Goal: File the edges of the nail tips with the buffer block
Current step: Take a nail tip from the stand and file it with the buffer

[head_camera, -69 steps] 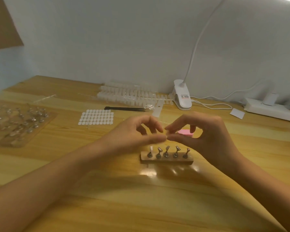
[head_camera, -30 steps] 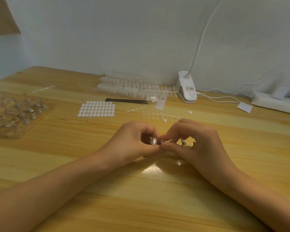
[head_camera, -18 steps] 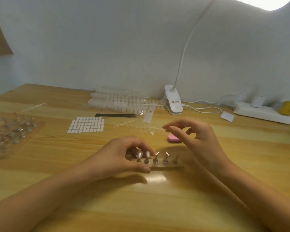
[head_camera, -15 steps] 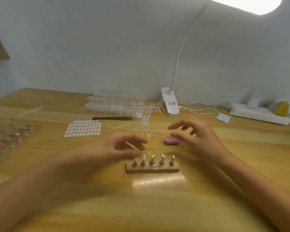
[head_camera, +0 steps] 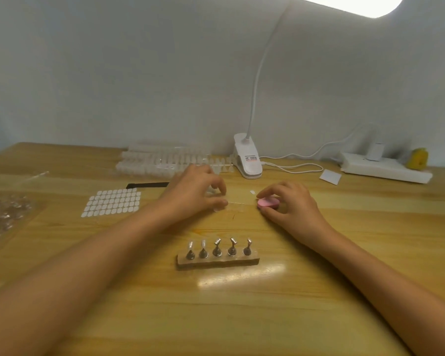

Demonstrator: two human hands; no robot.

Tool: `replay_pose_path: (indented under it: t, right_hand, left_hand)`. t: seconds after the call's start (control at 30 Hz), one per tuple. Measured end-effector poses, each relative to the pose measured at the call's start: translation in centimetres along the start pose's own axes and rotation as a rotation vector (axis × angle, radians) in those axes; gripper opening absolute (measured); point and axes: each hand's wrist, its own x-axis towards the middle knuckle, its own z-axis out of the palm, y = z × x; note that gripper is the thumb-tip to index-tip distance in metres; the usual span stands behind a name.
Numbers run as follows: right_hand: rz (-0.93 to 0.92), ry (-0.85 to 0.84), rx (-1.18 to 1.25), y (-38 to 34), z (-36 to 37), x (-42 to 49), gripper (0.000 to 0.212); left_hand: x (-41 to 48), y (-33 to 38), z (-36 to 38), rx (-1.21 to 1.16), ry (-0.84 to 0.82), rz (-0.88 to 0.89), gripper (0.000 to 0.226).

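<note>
Left hand [head_camera: 193, 194] was motion-blurred; whether its fingers held faint clear strip of nail tips [head_camera: 231, 204] could not be told. Pink oval buffer block [head_camera: 267, 202] was part-hidden by curled fingers of right hand [head_camera: 292, 204]. Black flat tool [head_camera: 147, 185] had right end hidden behind left hand. Clear plastic tray of metal stands [head_camera: 3, 214] was blurred, cut by left edge. White lamp head [head_camera: 357, 3] was cut by top edge.

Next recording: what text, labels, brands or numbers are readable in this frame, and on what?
clip lamp base: a small label with a dark line and an orange-red line of print, too blurred to read.
pink buffer block, white card, power strip, sticker sheet: no print visible.
Nothing is readable, so there is nothing to quote.
</note>
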Motion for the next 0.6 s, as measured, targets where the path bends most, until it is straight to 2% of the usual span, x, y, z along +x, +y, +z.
replay_pose_path:
  t: [0.17, 0.27, 0.33, 0.43, 0.6]
  right_hand:
    - [-0.099, 0.039, 0.012, -1.5, 0.6, 0.0, 0.033]
    - [-0.154, 0.076, 0.053, -2.1, 0.8, -0.3, 0.018]
    - [-0.175, 0.09, 0.162, -2.6, 0.6, -0.5, 0.01]
    - [-0.175, 0.076, 0.402, -3.8, 0.2, -0.5, 0.013]
    - [-0.067, 0.037, 0.726, -5.6, 0.6, -0.5, 0.01]
  left_hand:
    - [0.1, 0.8, -0.3, -0.077, 0.012, 0.024, 0.029]
    - [-1.1, 1.5, -0.6, -0.233, 0.05, 0.086, 0.029]
    - [-2.1, 1.7, -0.7, -0.324, 0.09, 0.107, 0.028]
    - [-3.6, 1.6, -1.3, -0.388, 0.18, 0.114, 0.028]
    - [-4.9, 1.1, -2.0, -0.516, 0.25, 0.076, 0.007]
